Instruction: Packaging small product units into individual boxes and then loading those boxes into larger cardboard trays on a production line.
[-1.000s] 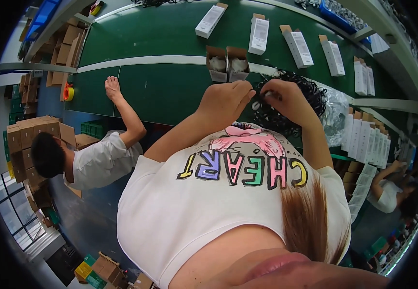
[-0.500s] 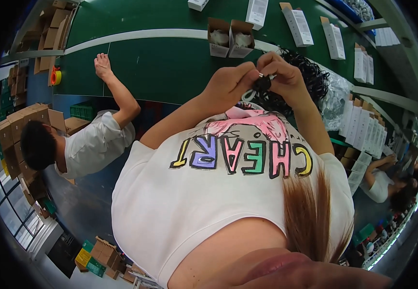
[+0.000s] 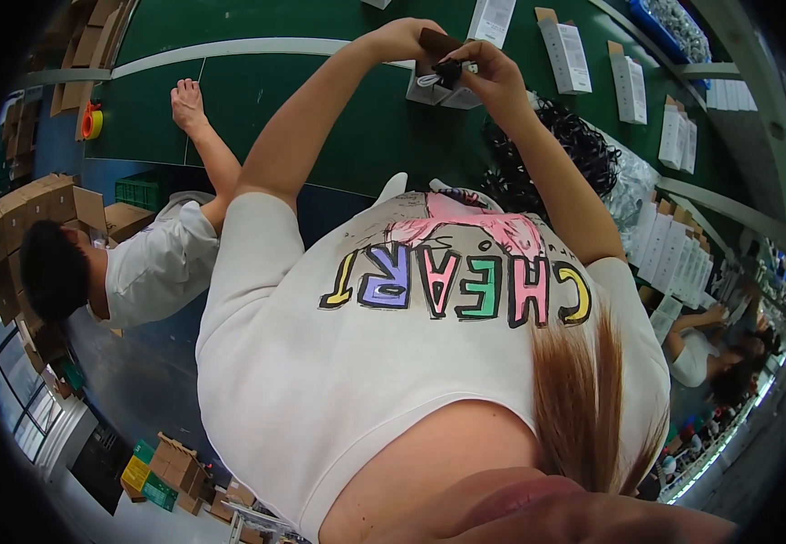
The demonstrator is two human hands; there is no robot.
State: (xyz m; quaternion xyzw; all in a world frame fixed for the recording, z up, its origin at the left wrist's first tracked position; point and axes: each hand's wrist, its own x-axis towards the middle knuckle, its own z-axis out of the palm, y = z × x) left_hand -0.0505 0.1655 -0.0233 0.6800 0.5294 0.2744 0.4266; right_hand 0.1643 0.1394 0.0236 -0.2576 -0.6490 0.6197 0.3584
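My right hand [image 3: 497, 77] pinches a small bundled cable [image 3: 447, 72], dark with a white loop on its left and a light tip by the fingers. It is right over the near side of two small open cartons [image 3: 458, 98], white outside and brown inside. My left hand [image 3: 407, 38] is at the cartons' upper left, closed around a raised brown flap [image 3: 438, 42]; its fingertips are mostly hidden. The cartons' contents are covered by my hands and the flap.
A heap of curly black cords [image 3: 552, 150] lies near my right forearm, beside clear plastic bags [image 3: 633, 186]. White cartons [image 3: 563, 54] stand on the green table [image 3: 320, 109]. At left, a co-worker's hand [image 3: 189, 104] rests on it, near yellow-orange tape [image 3: 92, 122].
Both hands have moved away from my chest to the cartons. The left hand let go of the cable and reached the flap; the right carried the cable forward and left.
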